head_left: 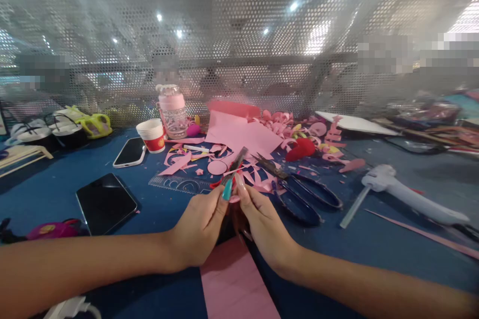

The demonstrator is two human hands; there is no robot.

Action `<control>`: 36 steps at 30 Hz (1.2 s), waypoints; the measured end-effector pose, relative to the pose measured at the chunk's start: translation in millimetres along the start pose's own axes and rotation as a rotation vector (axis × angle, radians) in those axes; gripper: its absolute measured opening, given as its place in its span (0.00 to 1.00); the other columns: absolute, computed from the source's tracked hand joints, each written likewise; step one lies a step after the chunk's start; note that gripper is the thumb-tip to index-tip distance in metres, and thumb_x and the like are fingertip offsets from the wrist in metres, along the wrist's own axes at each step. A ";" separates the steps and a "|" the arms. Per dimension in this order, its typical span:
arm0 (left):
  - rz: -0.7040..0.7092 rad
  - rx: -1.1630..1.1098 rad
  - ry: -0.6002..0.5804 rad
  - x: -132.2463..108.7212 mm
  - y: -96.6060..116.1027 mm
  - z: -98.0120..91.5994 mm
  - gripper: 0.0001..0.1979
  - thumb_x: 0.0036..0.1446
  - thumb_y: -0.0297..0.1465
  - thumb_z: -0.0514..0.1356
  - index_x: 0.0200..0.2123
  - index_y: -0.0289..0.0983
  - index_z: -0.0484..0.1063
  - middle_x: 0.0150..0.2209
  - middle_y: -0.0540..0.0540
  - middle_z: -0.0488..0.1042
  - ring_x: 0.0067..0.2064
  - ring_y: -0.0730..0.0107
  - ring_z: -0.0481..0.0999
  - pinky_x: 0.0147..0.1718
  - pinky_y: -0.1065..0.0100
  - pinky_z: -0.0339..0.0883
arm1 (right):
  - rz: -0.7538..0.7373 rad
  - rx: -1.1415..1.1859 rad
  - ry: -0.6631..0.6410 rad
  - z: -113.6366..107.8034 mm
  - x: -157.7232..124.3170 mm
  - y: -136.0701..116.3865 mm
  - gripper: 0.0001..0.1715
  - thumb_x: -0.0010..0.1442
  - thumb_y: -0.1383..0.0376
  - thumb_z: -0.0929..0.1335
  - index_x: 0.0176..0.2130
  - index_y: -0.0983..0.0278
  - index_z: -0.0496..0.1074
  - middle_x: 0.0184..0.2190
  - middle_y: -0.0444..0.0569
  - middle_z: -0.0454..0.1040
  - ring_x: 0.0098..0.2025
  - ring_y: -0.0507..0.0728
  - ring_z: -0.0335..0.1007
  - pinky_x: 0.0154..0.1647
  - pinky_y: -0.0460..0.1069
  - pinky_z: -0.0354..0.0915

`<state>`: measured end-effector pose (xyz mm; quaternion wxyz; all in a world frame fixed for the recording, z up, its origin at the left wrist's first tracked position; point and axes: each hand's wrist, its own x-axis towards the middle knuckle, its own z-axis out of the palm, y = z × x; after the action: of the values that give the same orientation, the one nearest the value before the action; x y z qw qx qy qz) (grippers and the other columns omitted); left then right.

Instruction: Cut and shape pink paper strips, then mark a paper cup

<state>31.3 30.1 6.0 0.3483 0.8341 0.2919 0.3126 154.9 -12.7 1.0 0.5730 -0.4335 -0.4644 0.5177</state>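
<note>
My left hand (202,224) and my right hand (262,222) meet at the middle of the blue table, fingers pinched together. Between them they hold a small pair of scissors (235,164) with red handles, its blades pointing up and away. A small pink paper piece (235,198) sits at the fingertips. A strip of pink paper (235,284) lies under the hands, running toward me. Large black-handled scissors (299,192) lie just right of my right hand.
Pink paper sheets (243,132) and several pink scraps cover the table's middle. Two phones (106,203) (130,151) lie at the left, near a paper cup (151,134) and a pink bottle (172,112). A white glue gun (404,192) lies at the right. A perforated screen stands behind.
</note>
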 end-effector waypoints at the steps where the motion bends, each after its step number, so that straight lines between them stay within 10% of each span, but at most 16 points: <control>1: 0.001 -0.020 0.002 -0.1 -0.5 0.0 0.17 0.64 0.36 0.40 0.37 0.35 0.65 0.24 0.52 0.65 0.24 0.74 0.61 0.25 0.70 0.56 | 0.012 -0.008 0.006 0.2 0.0 0.0 0.19 0.57 0.50 0.61 0.28 0.62 0.59 0.15 0.35 0.50 0.15 0.45 0.42 0.13 0.42 0.43; 18: 0.017 -0.055 0.051 -0.7 -0.8 -1.2 0.17 0.64 0.35 0.40 0.36 0.35 0.65 0.25 0.51 0.67 0.24 0.74 0.63 0.24 0.71 0.57 | -0.036 -0.070 0.042 5.0 -1.3 3.6 0.17 0.58 0.51 0.60 0.28 0.61 0.58 0.18 0.36 0.53 0.17 0.46 0.46 0.16 0.43 0.49; 24: 0.044 -0.033 0.029 -2.6 -0.4 -1.5 0.17 0.64 0.35 0.40 0.33 0.35 0.64 0.23 0.51 0.67 0.22 0.75 0.63 0.23 0.72 0.57 | -0.142 -0.056 0.066 9.0 -0.3 0.2 0.15 0.59 0.54 0.61 0.29 0.62 0.63 0.27 0.42 0.63 0.31 0.50 0.59 0.33 0.45 0.59; 36: 0.122 0.033 0.079 -2.0 -1.9 -1.1 0.15 0.64 0.32 0.40 0.36 0.35 0.65 0.23 0.51 0.67 0.21 0.75 0.63 0.21 0.72 0.55 | -0.142 -0.016 0.042 10.0 -3.0 -0.3 0.12 0.60 0.59 0.61 0.28 0.61 0.63 0.24 0.40 0.62 0.25 0.48 0.57 0.27 0.43 0.59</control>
<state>28.7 30.3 4.5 0.3031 0.8430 0.2591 0.3611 145.1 -15.6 3.0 0.6143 -0.4148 -0.4862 0.4629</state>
